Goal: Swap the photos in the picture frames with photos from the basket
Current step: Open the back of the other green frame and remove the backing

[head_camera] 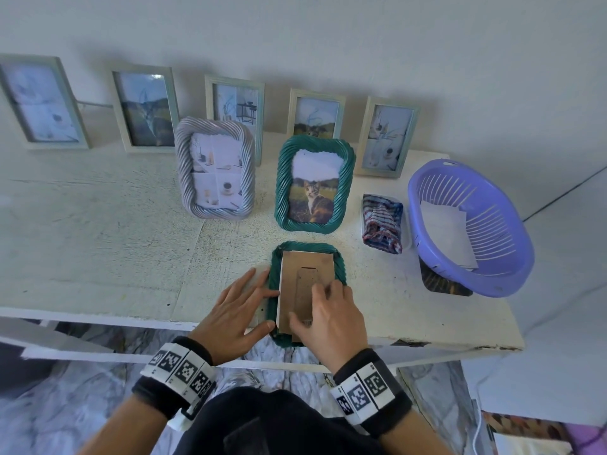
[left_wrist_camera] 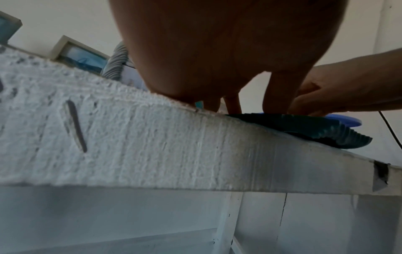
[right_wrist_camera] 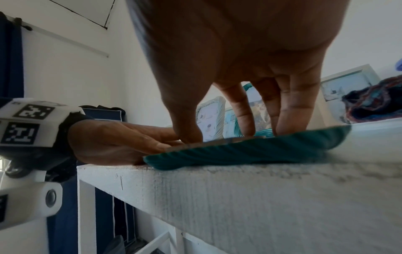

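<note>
Eight frames: seven upright, one green frame face-down on tabletop | left hand flat, steadying its edge | right hand fingertips pressing backing | one basket

The table was rough white-painted wood, chipped at its edge; the face-down green frame had a ribbed, rope-like moulding, perhaps plastic, with a matt brown cardboard backing; the lilac basket was smooth slotted plastic; the striped cloth looked soft and woven; the rear frames held glossy glazing.
</note>
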Available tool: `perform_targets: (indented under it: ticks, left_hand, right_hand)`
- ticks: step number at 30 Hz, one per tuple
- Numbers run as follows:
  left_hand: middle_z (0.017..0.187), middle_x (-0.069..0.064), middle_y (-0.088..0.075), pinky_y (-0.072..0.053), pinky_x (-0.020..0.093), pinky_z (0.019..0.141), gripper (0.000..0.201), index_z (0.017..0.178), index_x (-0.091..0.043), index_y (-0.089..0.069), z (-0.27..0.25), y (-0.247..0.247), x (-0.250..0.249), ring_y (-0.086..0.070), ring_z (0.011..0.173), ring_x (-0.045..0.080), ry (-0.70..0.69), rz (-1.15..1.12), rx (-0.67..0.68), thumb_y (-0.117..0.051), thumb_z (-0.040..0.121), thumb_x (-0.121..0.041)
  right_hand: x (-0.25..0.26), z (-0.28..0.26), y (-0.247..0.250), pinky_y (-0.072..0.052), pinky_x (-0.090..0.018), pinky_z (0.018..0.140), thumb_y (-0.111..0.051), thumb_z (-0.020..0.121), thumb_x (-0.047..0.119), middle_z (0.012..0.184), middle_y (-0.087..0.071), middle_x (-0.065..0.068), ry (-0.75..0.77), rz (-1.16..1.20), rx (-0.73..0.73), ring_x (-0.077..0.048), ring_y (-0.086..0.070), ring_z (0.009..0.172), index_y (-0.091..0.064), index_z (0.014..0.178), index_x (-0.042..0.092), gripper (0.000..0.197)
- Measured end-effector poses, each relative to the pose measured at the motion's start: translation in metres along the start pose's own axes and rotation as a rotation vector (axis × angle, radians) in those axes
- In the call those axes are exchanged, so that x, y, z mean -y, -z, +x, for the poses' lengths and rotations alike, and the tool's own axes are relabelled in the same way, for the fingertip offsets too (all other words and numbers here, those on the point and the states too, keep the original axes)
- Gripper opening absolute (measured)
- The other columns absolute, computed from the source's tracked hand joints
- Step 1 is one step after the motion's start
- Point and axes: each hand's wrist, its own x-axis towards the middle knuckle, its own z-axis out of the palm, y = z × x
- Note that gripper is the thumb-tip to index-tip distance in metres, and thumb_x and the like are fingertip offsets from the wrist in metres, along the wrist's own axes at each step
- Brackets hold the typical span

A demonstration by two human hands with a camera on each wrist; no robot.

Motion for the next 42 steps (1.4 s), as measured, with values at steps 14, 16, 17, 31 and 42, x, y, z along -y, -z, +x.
perform_targets:
  ticks: [14,16,17,31,42]
  left_hand:
    - [0.163,-0.013,0.001,-0.015,0.043,0.119,0.056,0.139,-0.032,-0.04,-0.001,-0.004,0.001,0.008,0.15,0.008,0.006,-0.022,-0.057,-0.036,0.093,-0.062]
    - [0.163,-0.013,0.0,-0.016,0.043,0.119,0.056,0.139,-0.032,-0.039,-0.001,-0.004,0.001,0.007,0.15,0.008,0.005,-0.025,-0.065,-0.036,0.093,-0.062]
    - [0.163,-0.013,-0.001,-0.016,0.043,0.118,0.056,0.139,-0.032,-0.039,-0.001,-0.004,0.001,0.007,0.15,0.008,0.006,-0.026,-0.068,-0.036,0.093,-0.062]
    - [0.163,-0.013,-0.002,-0.015,0.043,0.119,0.058,0.141,-0.032,-0.038,-0.002,-0.005,0.002,0.007,0.15,0.007,0.017,-0.038,-0.062,-0.036,0.091,-0.063]
    - [0.162,-0.015,-0.001,-0.014,0.041,0.119,0.059,0.141,-0.034,-0.037,-0.001,-0.006,0.001,0.007,0.15,0.007,0.02,-0.036,-0.066,-0.035,0.091,-0.066]
  right_hand:
    - [-0.038,-0.002,0.039,-0.049,-0.023,0.06,-0.045,0.093,0.008,0.085,-0.066,0.004,-0.376,0.938,0.053,-0.016,-0.061,0.071,-0.055,0.104,0.018,0.018]
    - [-0.052,-0.004,0.04,-0.046,-0.031,0.063,-0.038,0.094,0.002,0.083,-0.067,-0.001,-0.473,1.156,0.03,-0.025,-0.057,0.072,-0.059,0.103,0.019,0.028]
    - [-0.059,-0.006,0.039,-0.044,-0.034,0.063,-0.036,0.095,-0.001,0.081,-0.067,-0.003,-0.518,1.268,0.007,-0.025,-0.055,0.073,-0.061,0.102,0.019,0.032]
    - [-0.106,-0.031,0.047,-0.048,-0.033,0.077,-0.055,0.089,0.029,0.11,-0.061,-0.003,-0.3,0.163,0.122,-0.023,-0.051,0.101,-0.058,0.124,0.025,0.036]
    - [-0.092,0.005,0.02,-0.049,-0.032,0.077,-0.047,0.095,0.032,0.13,-0.045,-0.01,-0.327,-0.036,0.139,-0.028,-0.042,0.114,-0.049,0.135,0.022,0.041]
